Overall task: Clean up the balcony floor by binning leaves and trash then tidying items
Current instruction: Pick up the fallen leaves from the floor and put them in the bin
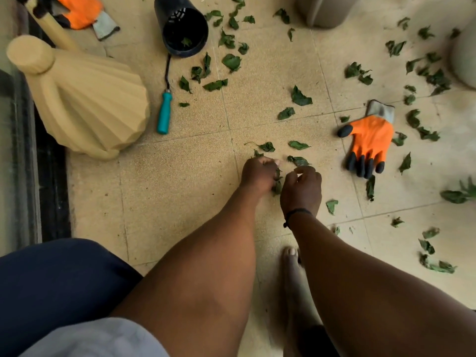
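Green leaves (300, 97) lie scattered over the beige tiled floor (180, 181). My left hand (258, 173) is low over the tiles, fingers closed around a clump of leaves (277, 182). Right beside it, my right hand (302, 188) has its fingers curled, pinching at a leaf (298, 161) by its fingertips. An orange work glove (369, 140) rests flat to the right of both hands. A second orange glove (82, 11) lies at the top left.
A black plastic pot (180, 24) lies tipped on its side at the top, a leaf inside. A teal-handled tool (164, 112) lies below it. A ribbed beige vase (87, 99) lies on its side at left. A grey bin (324, 11) stands at the top. My bare foot (292, 269) is below the hands.
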